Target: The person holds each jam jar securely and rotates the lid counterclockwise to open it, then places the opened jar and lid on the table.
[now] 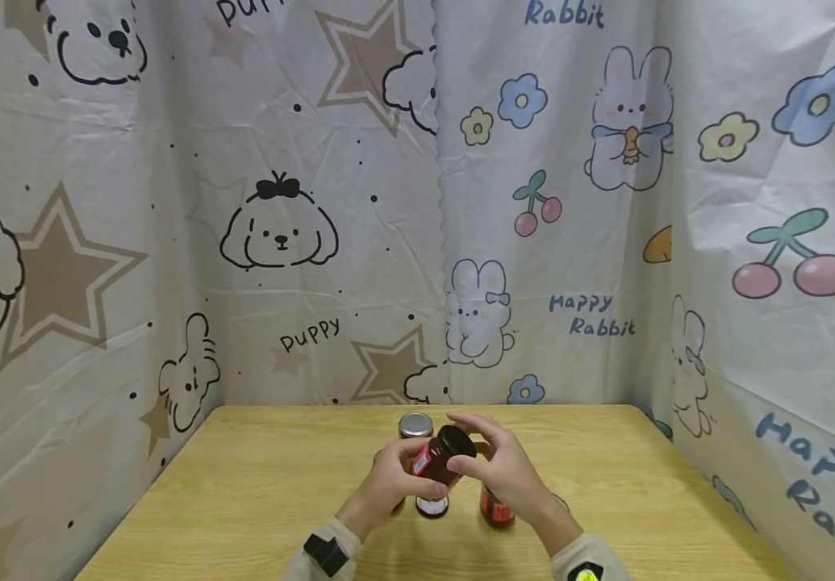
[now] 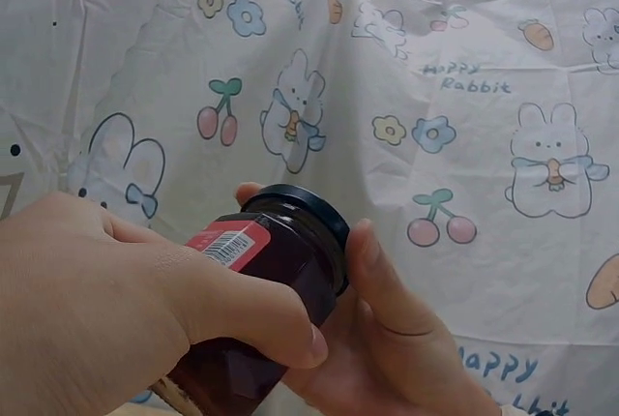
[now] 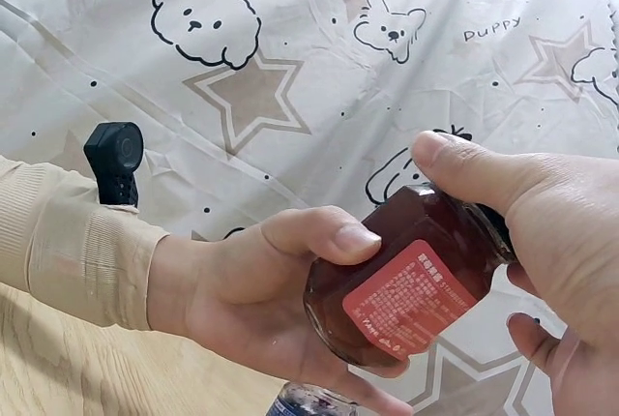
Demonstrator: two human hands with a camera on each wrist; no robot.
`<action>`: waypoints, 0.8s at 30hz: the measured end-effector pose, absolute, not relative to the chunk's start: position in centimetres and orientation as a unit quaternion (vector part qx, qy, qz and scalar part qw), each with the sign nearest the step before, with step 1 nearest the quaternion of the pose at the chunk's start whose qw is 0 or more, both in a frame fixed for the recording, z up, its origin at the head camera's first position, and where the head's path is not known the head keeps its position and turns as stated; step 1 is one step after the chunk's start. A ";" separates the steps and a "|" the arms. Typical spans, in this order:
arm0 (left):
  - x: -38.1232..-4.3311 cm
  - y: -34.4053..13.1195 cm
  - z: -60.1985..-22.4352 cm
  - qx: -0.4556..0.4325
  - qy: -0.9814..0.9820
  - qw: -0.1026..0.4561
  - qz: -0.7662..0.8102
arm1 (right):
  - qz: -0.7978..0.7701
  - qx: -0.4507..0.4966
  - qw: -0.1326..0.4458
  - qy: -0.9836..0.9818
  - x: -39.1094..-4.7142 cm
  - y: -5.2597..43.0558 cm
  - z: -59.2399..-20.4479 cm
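A faceted glass jam jar [image 1: 437, 466] with dark red contents, a red label and a black lid [image 1: 457, 440] is held tilted above the table. My left hand [image 1: 392, 474] grips its body, thumb on the near side. At the upper end, my right hand [image 1: 506, 461] holds the lid between thumb and fingers, as the left wrist view shows. The right wrist view shows printed text on the label [image 3: 411, 298]; in the left wrist view a barcode [image 2: 230, 246] faces up. Part of the lid is hidden behind the right hand in the right wrist view.
Behind the hands stands a jar with a silver lid [image 1: 415, 424]. A second red-labelled jar [image 1: 497, 510] stands below the right hand. Beneath the held jar is a round white-topped item [image 1: 432, 507]. Printed curtains [image 1: 359, 266] enclose the wooden table [image 1: 265, 484].
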State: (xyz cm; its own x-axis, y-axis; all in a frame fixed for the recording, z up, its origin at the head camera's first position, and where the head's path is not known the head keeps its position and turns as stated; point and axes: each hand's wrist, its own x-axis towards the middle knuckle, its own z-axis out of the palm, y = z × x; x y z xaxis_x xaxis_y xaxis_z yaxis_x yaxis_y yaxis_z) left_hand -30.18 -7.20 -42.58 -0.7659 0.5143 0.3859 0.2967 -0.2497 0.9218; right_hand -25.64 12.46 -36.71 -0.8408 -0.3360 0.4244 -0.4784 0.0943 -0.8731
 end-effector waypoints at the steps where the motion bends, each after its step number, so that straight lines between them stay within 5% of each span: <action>1: -30.2 -7.3 -42.5 0.339 0.604 0.075 0.718 | 0.611 0.284 0.060 -0.736 -25.6 12.5 -36.7; 15: -30.1 -7.5 -43.0 0.373 0.570 0.093 0.726 | 0.609 0.377 -0.024 -0.697 -26.9 13.6 -38.0; 24: -30.3 -7.1 -43.0 0.337 0.597 0.049 0.726 | 0.620 0.388 0.014 -0.681 -27.4 13.2 -38.5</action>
State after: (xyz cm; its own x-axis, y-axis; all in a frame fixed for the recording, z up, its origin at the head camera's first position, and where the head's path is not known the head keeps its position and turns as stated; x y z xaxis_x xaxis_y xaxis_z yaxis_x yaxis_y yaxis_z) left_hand -30.25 -7.11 -42.98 -0.7682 0.4739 0.4304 0.3310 -0.2815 0.9007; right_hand -27.44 13.22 -38.49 -0.6984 -0.5110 0.5011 -0.5466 -0.0712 -0.8343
